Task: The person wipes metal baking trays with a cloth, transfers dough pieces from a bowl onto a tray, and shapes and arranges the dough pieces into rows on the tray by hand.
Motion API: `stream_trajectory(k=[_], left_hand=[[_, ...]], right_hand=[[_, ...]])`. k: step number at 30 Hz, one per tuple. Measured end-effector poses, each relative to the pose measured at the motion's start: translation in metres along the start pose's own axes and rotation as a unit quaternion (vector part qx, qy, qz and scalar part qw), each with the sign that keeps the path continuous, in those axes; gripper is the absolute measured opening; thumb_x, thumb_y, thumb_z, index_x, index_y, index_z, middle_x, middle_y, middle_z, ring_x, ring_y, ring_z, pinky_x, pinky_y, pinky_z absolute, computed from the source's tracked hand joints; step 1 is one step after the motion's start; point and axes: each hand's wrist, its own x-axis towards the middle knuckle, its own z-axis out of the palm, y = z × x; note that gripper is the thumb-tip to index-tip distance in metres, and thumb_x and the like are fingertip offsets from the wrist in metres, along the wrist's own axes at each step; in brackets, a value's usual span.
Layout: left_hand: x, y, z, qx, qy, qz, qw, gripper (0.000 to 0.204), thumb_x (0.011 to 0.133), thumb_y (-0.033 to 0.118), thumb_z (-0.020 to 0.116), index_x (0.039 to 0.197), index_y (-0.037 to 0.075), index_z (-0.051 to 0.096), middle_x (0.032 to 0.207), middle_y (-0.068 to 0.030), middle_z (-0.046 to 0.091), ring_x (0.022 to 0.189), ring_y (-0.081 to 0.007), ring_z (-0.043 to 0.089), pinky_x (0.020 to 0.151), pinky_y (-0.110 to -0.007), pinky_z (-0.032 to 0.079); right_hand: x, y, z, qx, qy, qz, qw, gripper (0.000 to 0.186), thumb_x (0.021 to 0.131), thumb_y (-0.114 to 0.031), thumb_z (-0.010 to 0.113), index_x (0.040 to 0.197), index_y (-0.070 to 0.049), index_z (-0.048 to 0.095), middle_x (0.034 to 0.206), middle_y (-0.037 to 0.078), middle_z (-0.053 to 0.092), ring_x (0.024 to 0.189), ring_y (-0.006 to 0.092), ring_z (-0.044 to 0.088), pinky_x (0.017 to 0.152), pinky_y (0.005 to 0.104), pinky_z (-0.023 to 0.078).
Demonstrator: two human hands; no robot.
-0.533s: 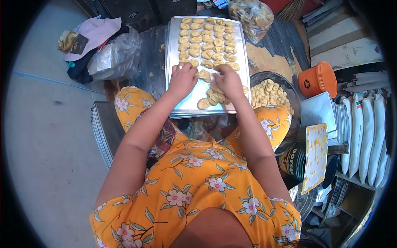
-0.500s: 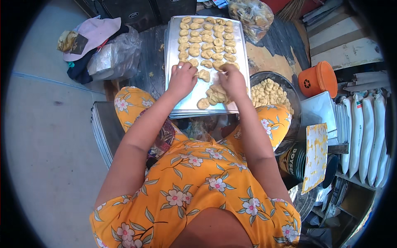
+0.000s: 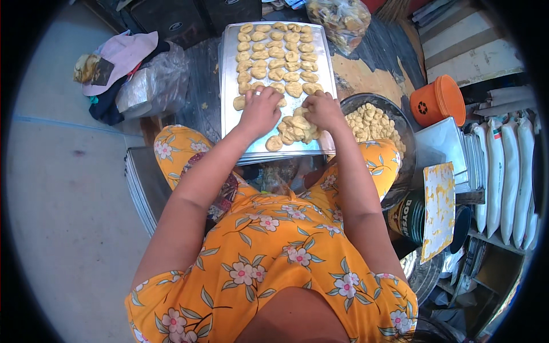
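A metal baking tray (image 3: 230, 123) with rows of flattened yellow dough pieces (image 3: 276, 63) lies in front of me. At its nearer end is a loose pile of dough pieces (image 3: 294, 128), with a single round piece (image 3: 274, 143) at the pile's left. My left hand (image 3: 261, 113) reaches over the nearest row, its fingers bent down and slightly apart, between two dough pieces; what lies under the palm is hidden. At the pile's upper right, my right hand (image 3: 325, 110) has its fingers closed around a dough piece, mostly hidden by the fingers.
A dark round basin (image 3: 407, 123) of small dough lumps stands right of the tray, beside an orange bucket (image 3: 437, 102). Stacked trays (image 3: 140, 177) flank my left knee. Plastic bags and a pink cap (image 3: 128, 54) lie at left; a filled plastic bag (image 3: 338, 23) is behind.
My left hand has shifted rightward across the nearest row, uncovering a dough piece at the row's left end. My right hand has come down slightly toward the pile. The whole view has shifted a little.
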Motion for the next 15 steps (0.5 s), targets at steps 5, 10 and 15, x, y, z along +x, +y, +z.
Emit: stream_trajectory(k=[5,10,15], left_hand=[[-0.010,0.024,0.015,-0.038,-0.098,0.088,0.991,0.021,0.082,0.015,0.062,0.101,0.010,0.068,0.105,-0.0047,0.059,0.109,-0.0258,0.051,0.093,-0.044,0.033],[-0.017,0.029,0.003,-0.071,-0.122,0.065,0.988,0.018,0.084,0.016,0.060,0.098,0.009,0.068,0.102,-0.0049,0.060,0.104,-0.0267,0.053,0.091,-0.043,0.034],[0.007,0.025,0.011,-0.045,-0.017,0.067,0.997,0.021,0.084,0.022,0.065,0.101,0.010,0.068,0.103,-0.0052,0.060,0.105,-0.0273,0.054,0.091,-0.042,0.035]], right_hand=[[0.008,0.001,0.020,0.122,0.081,0.060,0.987,0.029,0.073,-0.030,0.074,0.099,-0.016,0.072,0.102,0.005,0.064,0.107,0.0282,0.057,0.093,0.0452,0.039],[-0.015,0.016,0.011,0.102,0.109,0.038,0.988,0.030,0.074,-0.021,0.070,0.103,-0.012,0.070,0.099,0.011,0.064,0.104,0.0323,0.060,0.087,0.0418,0.049],[-0.009,0.022,0.014,0.198,0.148,0.047,0.968,0.034,0.071,-0.012,0.072,0.105,-0.010,0.067,0.099,0.013,0.063,0.096,0.0344,0.063,0.085,0.0401,0.050]])
